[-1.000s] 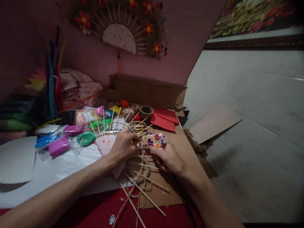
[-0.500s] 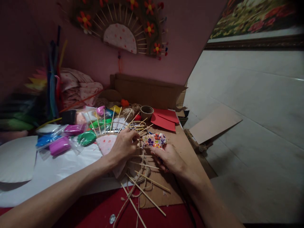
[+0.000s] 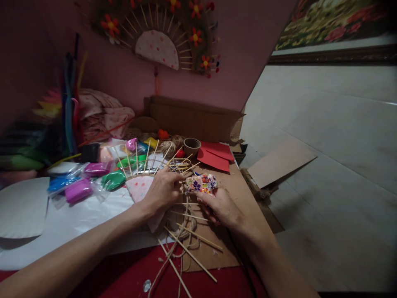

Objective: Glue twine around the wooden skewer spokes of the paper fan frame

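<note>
My right hand (image 3: 221,205) is wrapped round a glue gun (image 3: 201,183) with a colourful floral pattern; a dark cord trails down below it. The nozzle points left at the fingertips of my left hand (image 3: 164,186). Those fingers are pinched together on what looks like twine (image 3: 187,215), the grip itself partly hidden. Beneath my left hand lies a half-round piece of pink dotted fabric (image 3: 138,188), with thin wooden sticks (image 3: 195,236) fanning out from its curved edge. Loose twine loops hang across the lower sticks.
Bagged coloured clay (image 3: 79,189) lies at left beside a white paper plate (image 3: 23,209). Behind are twine balls (image 3: 167,150), a small brown cup (image 3: 191,145) and red paper (image 3: 214,156). Cardboard (image 3: 229,244) lies under the work. A similar decorated fan (image 3: 157,49) hangs on the wall.
My left fingers have shifted very slightly at the glue gun's tip. The right hand and the glue gun stay nearly still.
</note>
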Tool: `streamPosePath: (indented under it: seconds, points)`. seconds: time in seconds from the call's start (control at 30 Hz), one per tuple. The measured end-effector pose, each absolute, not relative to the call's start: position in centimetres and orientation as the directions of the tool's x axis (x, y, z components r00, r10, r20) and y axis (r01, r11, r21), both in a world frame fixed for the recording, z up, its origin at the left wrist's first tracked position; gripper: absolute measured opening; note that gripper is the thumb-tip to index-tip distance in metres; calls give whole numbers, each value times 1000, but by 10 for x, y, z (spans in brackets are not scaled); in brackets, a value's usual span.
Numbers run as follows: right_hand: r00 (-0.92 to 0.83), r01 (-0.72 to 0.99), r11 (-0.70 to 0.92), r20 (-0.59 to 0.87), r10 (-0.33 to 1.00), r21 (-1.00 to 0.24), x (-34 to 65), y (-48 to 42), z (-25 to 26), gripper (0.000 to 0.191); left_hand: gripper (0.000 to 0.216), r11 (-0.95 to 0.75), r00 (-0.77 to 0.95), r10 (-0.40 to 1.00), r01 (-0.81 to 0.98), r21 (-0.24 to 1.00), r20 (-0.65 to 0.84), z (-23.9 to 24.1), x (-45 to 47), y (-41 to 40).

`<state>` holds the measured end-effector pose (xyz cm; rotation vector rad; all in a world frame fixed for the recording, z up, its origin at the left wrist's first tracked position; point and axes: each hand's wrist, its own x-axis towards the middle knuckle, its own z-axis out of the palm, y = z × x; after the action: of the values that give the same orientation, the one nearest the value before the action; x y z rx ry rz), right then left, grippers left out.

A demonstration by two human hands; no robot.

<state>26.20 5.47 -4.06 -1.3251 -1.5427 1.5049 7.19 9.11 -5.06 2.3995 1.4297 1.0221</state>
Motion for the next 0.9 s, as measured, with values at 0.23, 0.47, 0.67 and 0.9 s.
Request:
streamPosePath:
  seconds: [0.23,0.47,0.67,0.9]
  points:
    - [-303,223,-170,-234,924,-960,261,54,-40,33,19,-494,287,849,728,475,444,-49,73,91]
    - [-278,225,-167,-227,933,-960,260,55,-43,35,19,-476,252,858,717,510,447,-50,73,91]
    - [-291,227,-149,-214,933,-962,263,56,-46,36,19,-475,245,858,713,516,452,-50,73,91]
    - [-305,227,-141,-207,930,-964,262,56,-48,36,20,-475,240,858,709,521,455,-51,73,91]
